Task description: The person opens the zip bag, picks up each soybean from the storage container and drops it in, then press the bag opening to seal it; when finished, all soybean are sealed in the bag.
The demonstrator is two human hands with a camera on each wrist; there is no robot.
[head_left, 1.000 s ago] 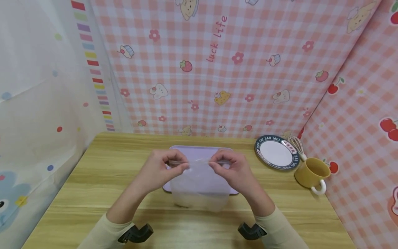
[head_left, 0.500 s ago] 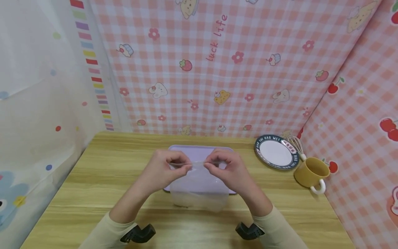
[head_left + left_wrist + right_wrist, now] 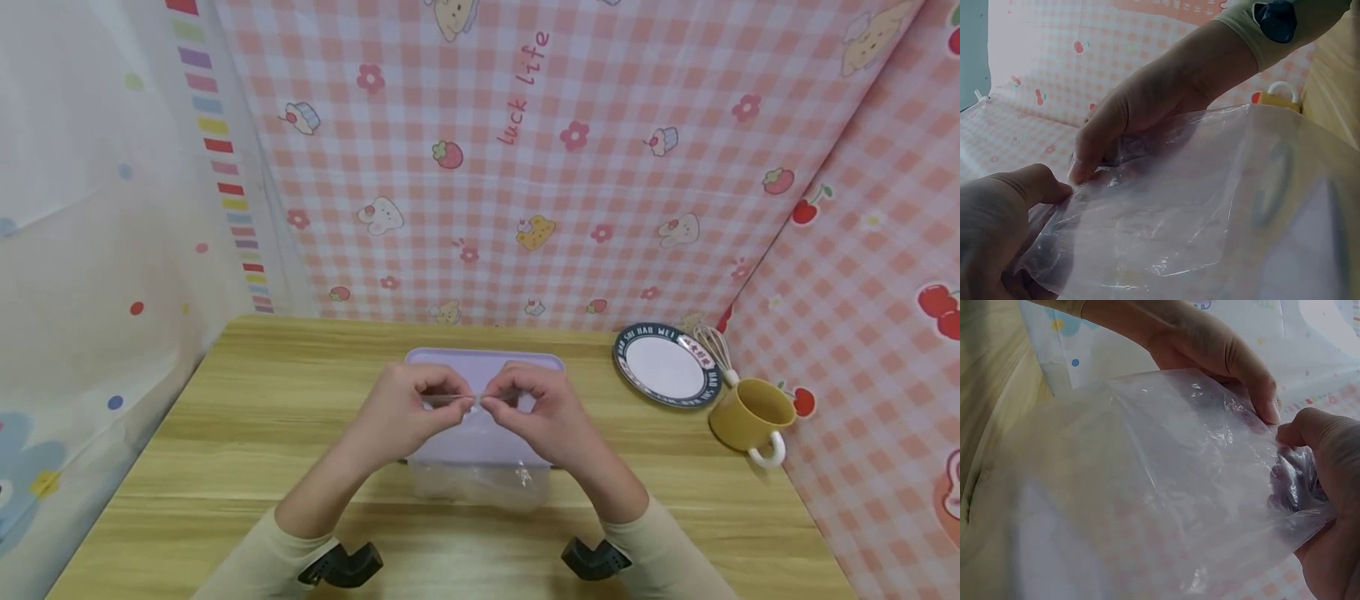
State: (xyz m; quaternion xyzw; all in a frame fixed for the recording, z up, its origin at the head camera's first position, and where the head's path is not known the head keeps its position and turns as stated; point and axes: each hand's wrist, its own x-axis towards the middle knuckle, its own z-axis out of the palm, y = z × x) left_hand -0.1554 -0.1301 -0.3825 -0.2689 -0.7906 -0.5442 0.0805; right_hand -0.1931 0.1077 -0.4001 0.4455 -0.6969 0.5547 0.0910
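A clear, thin plastic bag (image 3: 480, 487) hangs from both hands, its lower part draping over the front edge of a light purple tray (image 3: 483, 358). My left hand (image 3: 405, 412) pinches the bag's upper edge between thumb and curled fingers. Opposite it, my right hand (image 3: 536, 412) grips the same edge, and the thumb tips nearly meet at the middle. In the left wrist view, the shiny film (image 3: 1166, 200) spreads below the fingers. From the right wrist, creased plastic (image 3: 1185, 450) shows, with some fingers visible through it.
At the back right lies a white plate (image 3: 667, 367) with a dark green lettered rim. Beside it a whisk (image 3: 718, 350) leans by the wall, and a yellow mug (image 3: 750, 412) with a white handle stands in front. Checked cloth (image 3: 480, 192) hangs behind the wooden table (image 3: 247, 433).
Both hands have slid inward along the bag's upper edge, so the gap between their thumbs has nearly closed. The bag's lower part has shifted slightly; tray, plate and mug stay put.
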